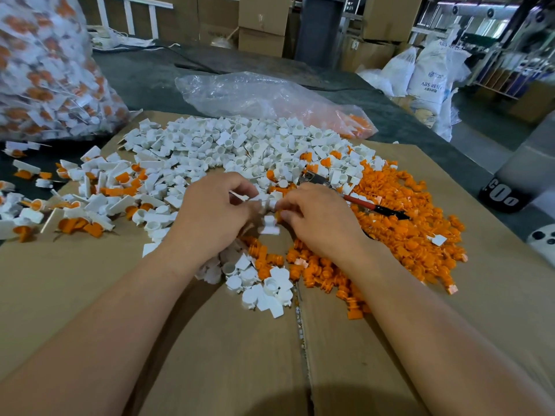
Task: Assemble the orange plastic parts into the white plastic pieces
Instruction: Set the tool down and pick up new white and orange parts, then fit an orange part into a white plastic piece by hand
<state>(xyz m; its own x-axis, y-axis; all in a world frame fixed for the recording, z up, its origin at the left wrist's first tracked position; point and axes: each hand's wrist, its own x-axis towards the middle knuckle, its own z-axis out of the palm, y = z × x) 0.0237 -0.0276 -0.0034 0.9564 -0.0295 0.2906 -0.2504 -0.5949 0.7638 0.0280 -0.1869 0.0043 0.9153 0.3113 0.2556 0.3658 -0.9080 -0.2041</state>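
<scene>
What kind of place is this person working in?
Probably a plastics factory or warehouse: stacked cardboard boxes behind, white resin sacks marked ABS, and loose heaps of white pieces and orange parts on a cardboard sheet.

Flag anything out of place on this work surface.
A red-and-black-handled tool lies across the orange parts, its metal head among the white pieces: the only non-part in the piles. At far left, some assembled pieces lie off the cardboard on the dark surface.
</scene>
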